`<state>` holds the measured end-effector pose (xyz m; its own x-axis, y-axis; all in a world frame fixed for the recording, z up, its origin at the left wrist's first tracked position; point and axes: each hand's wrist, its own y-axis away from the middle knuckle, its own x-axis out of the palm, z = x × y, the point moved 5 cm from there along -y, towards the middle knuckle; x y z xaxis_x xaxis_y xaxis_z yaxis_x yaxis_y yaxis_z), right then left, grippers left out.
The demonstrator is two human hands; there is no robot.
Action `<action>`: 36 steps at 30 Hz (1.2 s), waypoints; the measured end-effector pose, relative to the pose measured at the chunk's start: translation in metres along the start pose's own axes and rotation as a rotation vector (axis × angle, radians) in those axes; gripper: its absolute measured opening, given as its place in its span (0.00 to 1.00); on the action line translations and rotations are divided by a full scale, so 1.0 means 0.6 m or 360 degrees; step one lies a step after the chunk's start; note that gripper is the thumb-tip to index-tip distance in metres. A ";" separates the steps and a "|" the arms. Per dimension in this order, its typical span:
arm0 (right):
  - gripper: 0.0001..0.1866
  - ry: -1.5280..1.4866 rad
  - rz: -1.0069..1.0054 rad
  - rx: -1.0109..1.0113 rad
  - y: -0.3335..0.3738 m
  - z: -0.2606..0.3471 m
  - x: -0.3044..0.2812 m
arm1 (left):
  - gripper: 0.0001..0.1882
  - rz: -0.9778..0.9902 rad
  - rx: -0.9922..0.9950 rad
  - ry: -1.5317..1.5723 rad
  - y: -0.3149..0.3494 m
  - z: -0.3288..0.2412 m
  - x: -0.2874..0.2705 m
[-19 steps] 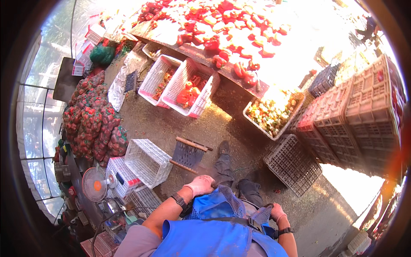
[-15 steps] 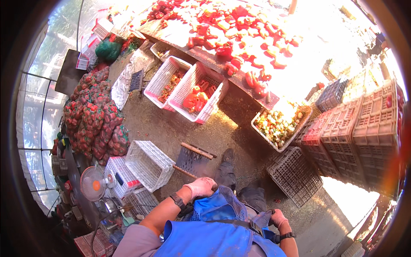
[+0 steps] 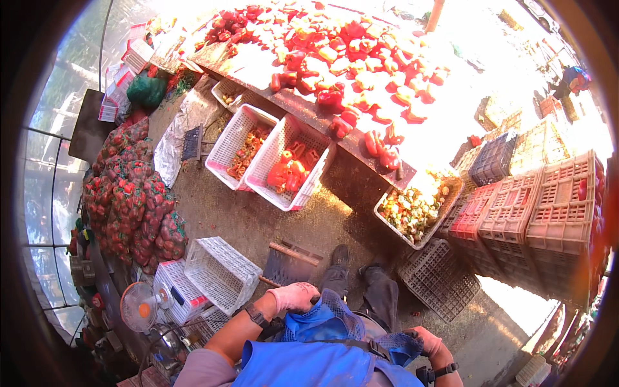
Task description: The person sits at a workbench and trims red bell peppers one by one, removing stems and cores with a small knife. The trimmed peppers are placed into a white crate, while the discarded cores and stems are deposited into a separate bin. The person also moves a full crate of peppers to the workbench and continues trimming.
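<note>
I wear a blue vest [image 3: 309, 362] with mesh panels and a dark strap across it. My left hand [image 3: 293, 297], in a pale pinkish glove, is closed at the vest's left front, with the blue mesh bunched beside it. On the other side, my right hand [image 3: 425, 340], gloved alike, is curled closed at the vest's right front edge. The fingertips of both hands are partly hidden. Dark bands circle both wrists. Beyond my feet, a long table [image 3: 284, 97] bears many red peppers [image 3: 354, 64], washed out by sunlight.
Under the table edge stand white crates [image 3: 222, 169] with pepper pieces and a crate of pepper cores [image 3: 416, 209]. Stacked crates [image 3: 561, 213] rise at right. At left lie net bags of peppers [image 3: 132, 193], an empty white crate [image 3: 222, 274], a fan [image 3: 140, 307] and a low stool [image 3: 291, 261].
The view has shifted slightly, and the table and crates appear lower and further left. My right hand has moved a little outward and down. My feet stand further apart from my vest.
</note>
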<state>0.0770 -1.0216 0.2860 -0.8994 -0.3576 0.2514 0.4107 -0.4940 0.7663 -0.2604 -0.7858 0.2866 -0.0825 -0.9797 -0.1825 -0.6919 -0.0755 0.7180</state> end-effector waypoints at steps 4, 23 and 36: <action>0.12 -0.0086 0.0115 -0.0193 -0.015 0.039 -0.046 | 0.20 -0.0021 0.0040 -0.0022 -0.009 -0.011 -0.037; 0.14 -0.0116 0.0481 0.0263 -0.195 0.031 -0.232 | 0.22 -0.0141 -0.0363 0.1537 -0.046 0.130 -0.135; 0.31 0.0805 -0.0072 0.0611 -0.586 0.131 -0.368 | 0.32 -0.0040 -0.1155 0.0251 -0.326 0.625 -0.116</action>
<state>0.1191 -0.7067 0.0073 -0.6942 -0.7194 -0.0246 0.2066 -0.2319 0.9506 -0.3882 -0.6333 -0.0928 0.0686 -0.9870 -0.1453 -0.0398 -0.1483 0.9881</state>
